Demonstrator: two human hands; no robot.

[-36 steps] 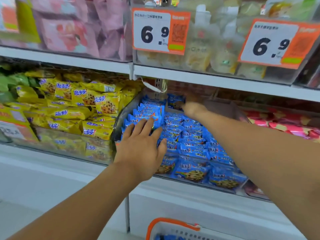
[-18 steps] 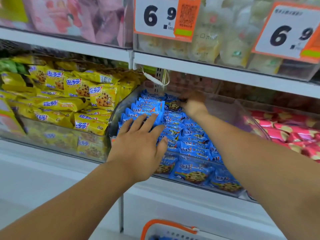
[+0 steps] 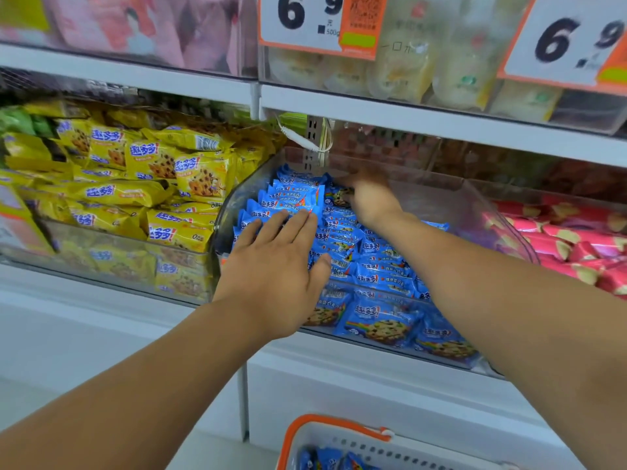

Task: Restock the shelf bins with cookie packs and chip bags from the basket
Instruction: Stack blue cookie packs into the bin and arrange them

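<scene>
A clear bin on the middle shelf holds several blue cookie packs, stood in rows on its left side. My left hand lies flat with straight fingers on the front left rows. My right hand, blurred, reaches to the back of the bin and pinches a blue cookie pack there. At the bottom edge, the white basket with an orange rim has more blue packs inside.
Yellow cookie packs fill the bin to the left; pink and red packs fill the one to the right. The upper shelf edge hangs close above the bins, with price tags on it. A white cable dangles behind.
The view has moved closer and tilted down a little. My right hand stays at the back of the bin with the pack; my left hand remains flat on the front rows.
</scene>
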